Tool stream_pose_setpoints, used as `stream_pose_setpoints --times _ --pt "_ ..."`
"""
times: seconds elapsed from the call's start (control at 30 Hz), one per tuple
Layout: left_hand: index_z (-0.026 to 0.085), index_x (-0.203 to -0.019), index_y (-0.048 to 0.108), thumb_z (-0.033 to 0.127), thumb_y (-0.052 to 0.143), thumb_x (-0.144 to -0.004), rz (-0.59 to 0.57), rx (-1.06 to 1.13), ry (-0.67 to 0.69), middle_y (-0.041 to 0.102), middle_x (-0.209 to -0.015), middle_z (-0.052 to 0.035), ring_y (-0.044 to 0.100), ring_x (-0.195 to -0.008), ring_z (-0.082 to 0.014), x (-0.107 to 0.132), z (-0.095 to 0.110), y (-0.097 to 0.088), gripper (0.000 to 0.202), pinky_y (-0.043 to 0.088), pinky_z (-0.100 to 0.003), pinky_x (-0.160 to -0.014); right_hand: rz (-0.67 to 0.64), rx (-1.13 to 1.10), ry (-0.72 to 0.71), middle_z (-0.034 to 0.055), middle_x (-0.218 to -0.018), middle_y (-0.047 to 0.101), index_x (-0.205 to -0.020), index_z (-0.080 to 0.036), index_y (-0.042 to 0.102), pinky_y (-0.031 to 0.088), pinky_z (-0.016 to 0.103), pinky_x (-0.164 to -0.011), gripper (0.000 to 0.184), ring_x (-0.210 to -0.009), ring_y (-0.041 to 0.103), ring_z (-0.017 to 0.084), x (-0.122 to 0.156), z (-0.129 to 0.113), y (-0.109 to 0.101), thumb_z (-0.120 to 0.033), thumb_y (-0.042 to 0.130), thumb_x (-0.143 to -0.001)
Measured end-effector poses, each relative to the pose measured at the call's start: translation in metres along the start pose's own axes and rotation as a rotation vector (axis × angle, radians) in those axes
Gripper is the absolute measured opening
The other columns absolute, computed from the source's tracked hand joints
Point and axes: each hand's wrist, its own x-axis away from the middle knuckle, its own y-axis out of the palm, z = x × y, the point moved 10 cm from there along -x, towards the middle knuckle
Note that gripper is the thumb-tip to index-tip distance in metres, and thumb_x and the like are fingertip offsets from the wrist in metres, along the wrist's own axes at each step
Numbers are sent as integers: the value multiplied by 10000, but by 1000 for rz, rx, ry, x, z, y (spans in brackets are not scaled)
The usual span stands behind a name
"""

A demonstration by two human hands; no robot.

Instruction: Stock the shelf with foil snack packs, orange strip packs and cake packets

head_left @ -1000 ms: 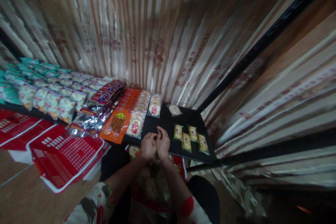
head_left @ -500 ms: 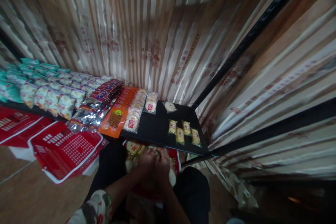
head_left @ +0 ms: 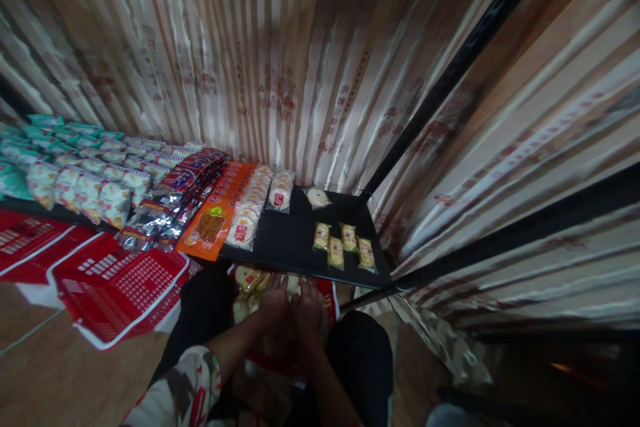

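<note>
Both hands are down in a red basket [head_left: 333, 299] on my lap, below the front edge of a black shelf [head_left: 295, 240]. My left hand [head_left: 274, 307] and my right hand [head_left: 307, 313] lie side by side among wrapped snack packets [head_left: 249, 277] in the basket. Their fingers curl downward into the packets, and the dim light hides what they grip. On the shelf above the hands lie several small yellow packets [head_left: 343, 245] and a single round white cake packet [head_left: 317, 197].
Left along the shelf run rows of round cake packs [head_left: 250, 213], orange packs [head_left: 220, 217], silver-red foil bags [head_left: 170, 200] and white-and-teal bags [head_left: 75, 180]. Red baskets [head_left: 120, 287] lie on the wooden floor at left. A striped curtain hangs behind, and black shelf rails run at right.
Both hands came off the shelf's front edge and dropped into the basket on my lap. The view has tilted slightly, so the shelf sits higher in the frame.
</note>
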Motion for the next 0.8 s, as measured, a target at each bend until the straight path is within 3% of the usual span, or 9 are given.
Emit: stream_pose_setpoints --times 0.17,0.33,0.5,0.63,0.8 --pt "76 -1359 320 291 345 -852 -48 4 -42 310 -1428 -148 224 -1339 -250 0 -4 7 551 223 -344 -1076 -37 54 -31 102 -931 666 -977 -192 655 360 389 -880 346 -996 530 258 -3 5 11 -162 414 -732" --pt "75 -1365 307 264 387 -827 -57 32 -48 284 -1439 -154 252 -1330 -237 1 -9 9 575 233 -307 -1065 -36 71 -10 105 -898 660 -936 -194 675 371 375 -866 318 -966 539 247 -1 7 14 -170 426 -740" --pt "116 -1378 284 296 381 -835 -46 59 -118 332 -1417 -146 338 -1285 -254 7 -19 5 581 295 -310 -1026 -42 13 -31 120 -894 671 -934 -170 677 362 397 -893 340 -943 560 246 4 -8 11 -148 392 -750" --pt "138 -1359 326 213 380 -816 -38 61 -120 371 -1398 -124 343 -1284 -228 14 -21 4 552 304 -286 -1018 -39 -109 -38 118 -926 672 -966 -156 664 413 348 -871 379 -924 588 213 8 -19 9 -156 340 -770" --pt "105 -1340 353 236 355 -835 -4 75 -142 399 -1373 -144 379 -1258 -221 23 -25 1 521 317 -312 -1013 -23 -184 -24 143 -976 655 -981 -123 650 452 318 -844 396 -926 599 207 13 -25 9 -183 304 -799"
